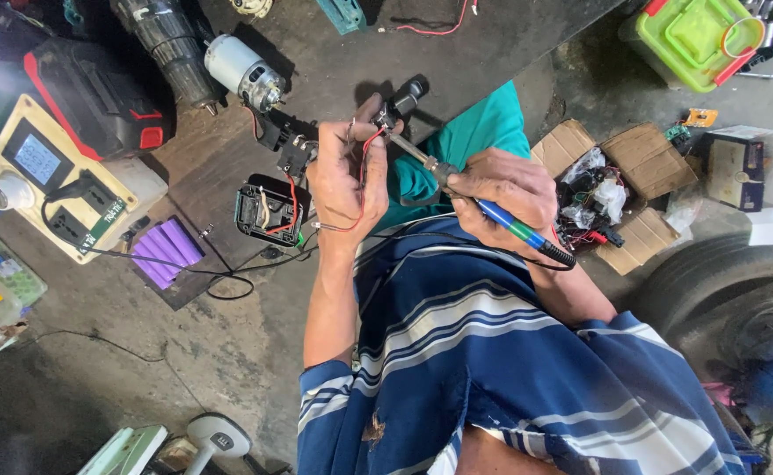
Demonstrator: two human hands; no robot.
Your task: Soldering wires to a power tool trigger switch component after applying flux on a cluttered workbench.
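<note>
— Soldering iron (492, 211), blue and green handle, is in the right hand (503, 189), fingers wrapped tight round the grip. Its metal tip runs up and left to the small black switch part (395, 110) that the left hand (344, 180) pinches between thumb and fingertips, held up above the dark mat (457, 53).

— And those red wires (364, 167)?

— They hang from the part across the left palm, very near the tip. To my eye that is the risk: a hot tip right beside bare fingers and thin insulation. A small slip could burn skin or melt a wire. Nothing steadies the part but the pinch itself.

— What else is about, biggest first?

— A tyre (721, 281) at the right edge. A red and black battery pack (96, 97) on the left. A cream power strip with a small screen (57, 176) below it. Cardboard boxes of parts (615, 176) to the right of the hands. A green plastic case (694, 40) at top right. A silver motor (241, 70) near the top. A bundle of purple cells (165, 251). An open black housing with wires (268, 211), just left of the left wrist.

— Anything in the way?

— The iron's black cord (404, 236) trails under both forearms, and the teal cloth (474, 141) lies right beneath the work. I judge a snag on the cord would jerk the tip.
</note>
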